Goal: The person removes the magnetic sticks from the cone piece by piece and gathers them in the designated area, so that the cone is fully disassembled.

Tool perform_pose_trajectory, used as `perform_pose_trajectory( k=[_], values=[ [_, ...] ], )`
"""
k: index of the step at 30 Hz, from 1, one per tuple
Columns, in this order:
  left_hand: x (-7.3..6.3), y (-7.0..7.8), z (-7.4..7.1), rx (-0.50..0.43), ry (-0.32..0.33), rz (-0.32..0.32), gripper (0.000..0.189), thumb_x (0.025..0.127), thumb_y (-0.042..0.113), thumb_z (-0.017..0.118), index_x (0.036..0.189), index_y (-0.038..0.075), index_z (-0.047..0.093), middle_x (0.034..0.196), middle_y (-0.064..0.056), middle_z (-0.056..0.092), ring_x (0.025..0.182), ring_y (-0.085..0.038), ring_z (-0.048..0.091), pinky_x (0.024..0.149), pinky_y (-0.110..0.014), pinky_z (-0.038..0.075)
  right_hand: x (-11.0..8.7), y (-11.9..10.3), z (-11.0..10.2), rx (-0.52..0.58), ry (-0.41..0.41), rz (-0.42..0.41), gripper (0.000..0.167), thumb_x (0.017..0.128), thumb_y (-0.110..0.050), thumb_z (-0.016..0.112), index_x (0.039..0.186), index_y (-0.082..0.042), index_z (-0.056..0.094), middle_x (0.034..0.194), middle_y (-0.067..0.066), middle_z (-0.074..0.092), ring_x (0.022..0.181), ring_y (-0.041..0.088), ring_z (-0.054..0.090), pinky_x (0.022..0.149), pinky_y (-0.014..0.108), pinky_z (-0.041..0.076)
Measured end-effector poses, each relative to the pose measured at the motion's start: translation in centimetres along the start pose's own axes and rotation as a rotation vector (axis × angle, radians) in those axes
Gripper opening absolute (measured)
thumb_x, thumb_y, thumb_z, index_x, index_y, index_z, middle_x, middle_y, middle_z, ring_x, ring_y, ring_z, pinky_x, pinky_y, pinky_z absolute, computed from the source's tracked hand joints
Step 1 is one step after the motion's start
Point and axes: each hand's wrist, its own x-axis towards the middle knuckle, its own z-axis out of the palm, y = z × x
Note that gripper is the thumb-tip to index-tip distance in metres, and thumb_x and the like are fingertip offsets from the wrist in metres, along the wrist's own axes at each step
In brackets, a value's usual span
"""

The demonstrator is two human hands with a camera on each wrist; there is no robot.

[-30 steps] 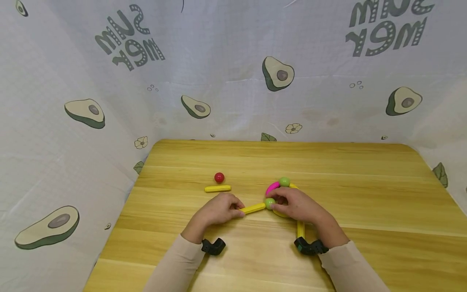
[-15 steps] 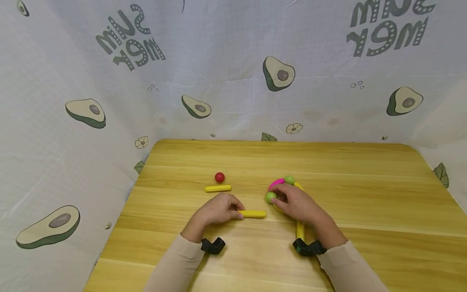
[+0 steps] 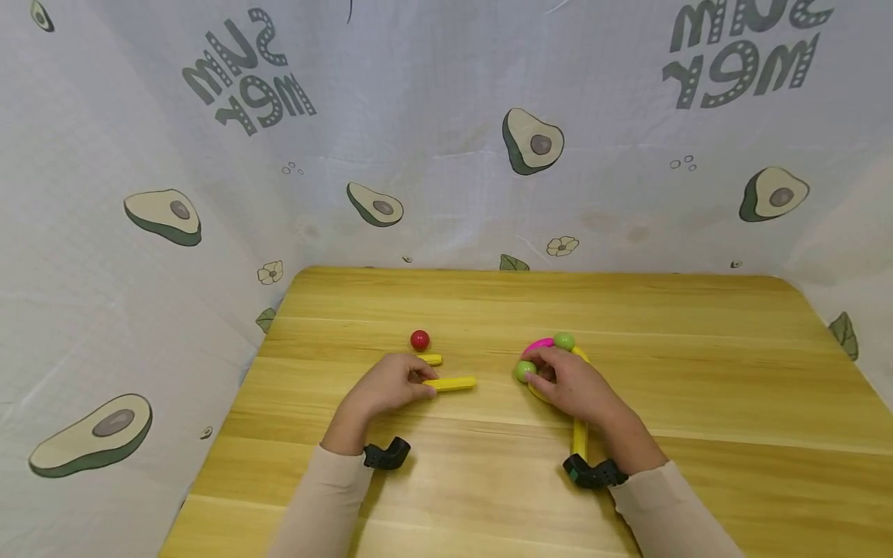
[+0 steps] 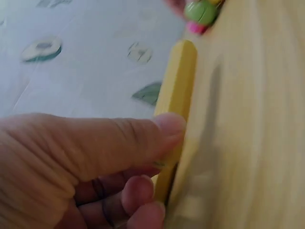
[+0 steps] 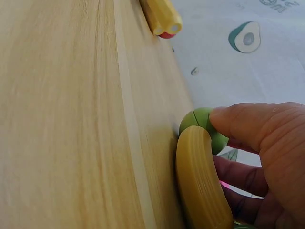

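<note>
While the left hand (image 3: 392, 384) sits left of centre in the lower half of the head view, it pinches a straight, ribbed yellow rod (image 3: 456, 384) between the tip of its thumb and its curled fingers. That rod lies to the right of the fingertips, its free end pointing towards the middle of the frame; in the left wrist view it runs upward past the thumb, with a dark shadow on the tabletop beside it. Just above this hand, partly covered by it, lies a second straight yellow rod (image 3: 432, 359), with a glossy red ball (image 3: 420, 339) near it, slightly higher in the frame. Right of centre, the right hand (image 3: 575, 387) pinches a smooth light-green ball (image 3: 523, 372) at its thumb tip, the ball showing at the hand's left edge. A curved, ribbed yellow rod (image 5: 200, 176) touches that ball in the right wrist view. Above the right hand in the head view, a curved magenta rod (image 3: 539, 343) meets another light-green ball (image 3: 564, 341), while a straight yellow piece (image 3: 580, 438) extends below the hand towards the bottom of the wood-grain table (image 3: 488, 480).
</note>
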Motion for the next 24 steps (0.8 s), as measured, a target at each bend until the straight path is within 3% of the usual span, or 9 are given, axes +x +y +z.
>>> perform_pose_trajectory(
  k=[4, 7, 20, 24],
  values=[
    [-0.5, -1.6, -1.7, 0.031, 0.099, -0.101, 0.016, 0.086, 0.015, 0.083, 0.101, 0.015, 0.081, 0.098, 0.002, 0.071, 0.081, -0.011, 0.06, 0.074, -0.029, 0.051, 0.1, 0.0, 0.0, 0.002, 0.005, -0.014, 0.027, 0.096, -0.024, 0.072, 0.119, -0.01, 0.068, 0.096, -0.002, 0.069, 0.084, 0.01, 0.061, 0.078, 0.035, 0.054],
    [-0.6, -2.3, -2.3, 0.039, 0.119, -0.133, 0.016, 0.086, 0.015, 0.083, 0.102, 0.015, 0.081, 0.096, 0.002, 0.07, 0.081, -0.012, 0.06, 0.073, -0.029, 0.05, 0.1, 0.1, 0.1, 0.003, 0.006, -0.009, 0.027, 0.096, -0.024, 0.072, 0.119, -0.01, 0.069, 0.096, -0.002, 0.069, 0.084, 0.01, 0.061, 0.078, 0.035, 0.054],
    [-0.5, -2.4, -2.3, 0.031, 0.149, -0.158, 0.014, 0.085, 0.013, 0.083, 0.099, 0.013, 0.08, 0.104, -0.002, 0.069, 0.081, -0.014, 0.058, 0.073, -0.029, 0.05, 0.0, 0.0, 0.1, 0.001, 0.007, 0.013, 0.027, 0.096, -0.024, 0.072, 0.119, -0.01, 0.069, 0.092, -0.003, 0.066, 0.081, 0.012, 0.057, 0.076, 0.033, 0.051],
    [-0.5, -2.4, -2.2, 0.038, 0.162, -0.155, 0.012, 0.085, 0.014, 0.083, 0.096, 0.014, 0.079, 0.105, -0.002, 0.069, 0.082, -0.015, 0.057, 0.074, -0.029, 0.049, -0.1, -0.1, -0.4, 0.036, 0.002, 0.024, 0.025, 0.097, -0.025, 0.071, 0.118, -0.012, 0.068, 0.097, -0.001, 0.069, 0.088, 0.014, 0.063, 0.081, 0.036, 0.054]
  ],
)
